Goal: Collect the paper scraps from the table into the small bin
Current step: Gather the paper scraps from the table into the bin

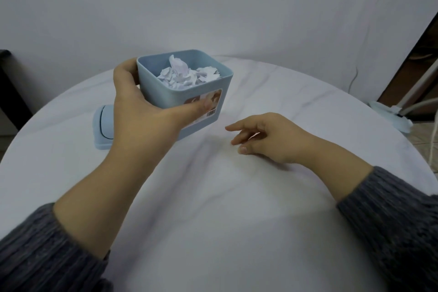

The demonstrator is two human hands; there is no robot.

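Bin (170, 95), heaped w/ scraps (187, 73), is gripped by L hand (139, 111), R hand (265, 137) alongside held loosely open, empty; spill is judged likely if tilted.

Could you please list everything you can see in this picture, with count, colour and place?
bin: one, light blue, open-topped, left of the table's middle
paper scraps: several, white, inside the bin
lid: one, light blue, on the table left of the bin
table: one, white, round
lamp: perhaps one, pale blue, right edge
sleeves: two, grey, bottom corners
left hand: grips the bin
right hand: empty, right of the bin
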